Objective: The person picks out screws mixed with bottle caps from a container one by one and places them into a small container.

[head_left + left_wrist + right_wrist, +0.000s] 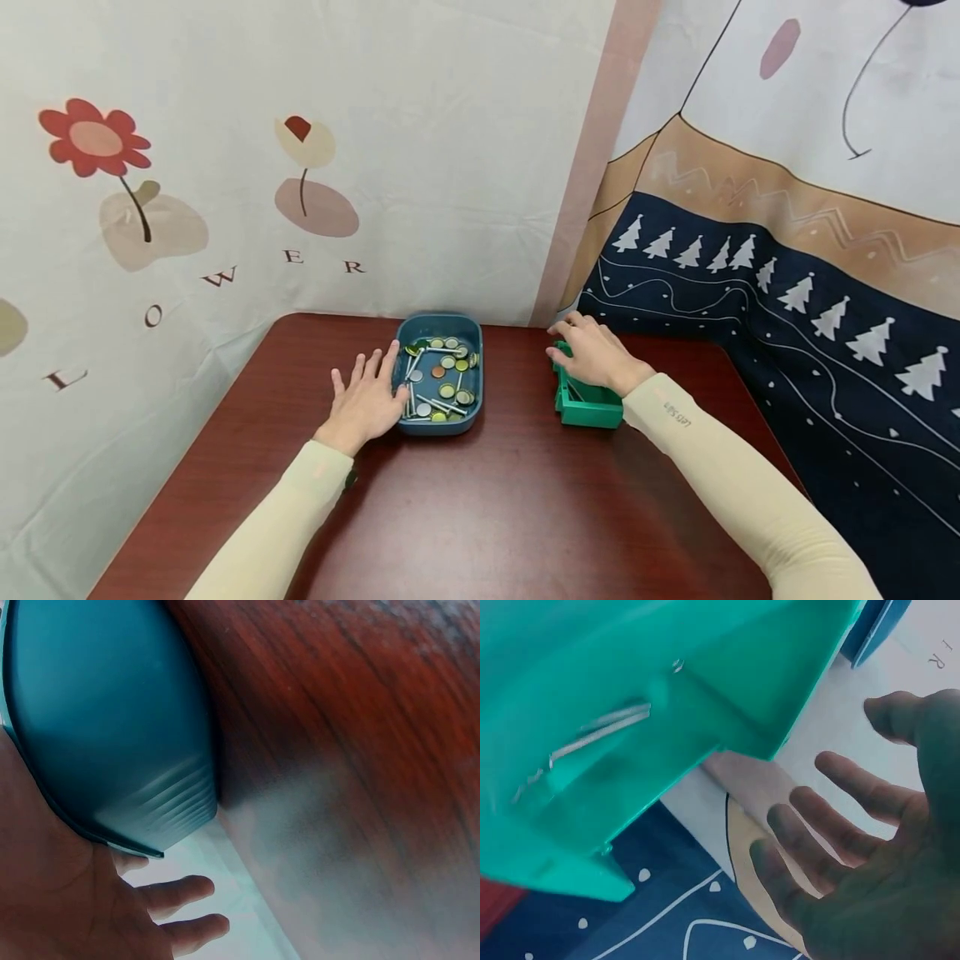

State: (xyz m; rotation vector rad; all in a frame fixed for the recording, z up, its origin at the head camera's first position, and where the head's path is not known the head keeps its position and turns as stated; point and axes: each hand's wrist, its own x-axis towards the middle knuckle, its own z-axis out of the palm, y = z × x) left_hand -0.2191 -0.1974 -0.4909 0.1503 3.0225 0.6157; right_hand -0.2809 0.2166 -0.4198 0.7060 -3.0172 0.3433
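Note:
My left hand point(363, 400) touches the left side of a blue plastic tray point(441, 428), its fingers straight and spread. Inside the tray lie several metal screws or nails point(444, 406) mixed with round bottle-cap-like discs point(447, 390), silver and yellowish, plus an orange one point(438, 372). From the left wrist, the tray's outer wall point(112, 712) is seen against the palm. Over a green open box point(592, 415) at the right is my right hand point(596, 354), fingers apart and loosely bent, gripping nothing. A thin metal piece point(600, 735) lies in that box.
Both containers stand on a dark red-brown table point(510, 500), near its far edge. Behind it hangs a pale cloth point(450, 167) printed with flowers and letters. A dark blue cloth with white trees point(675, 275) hangs at the right.

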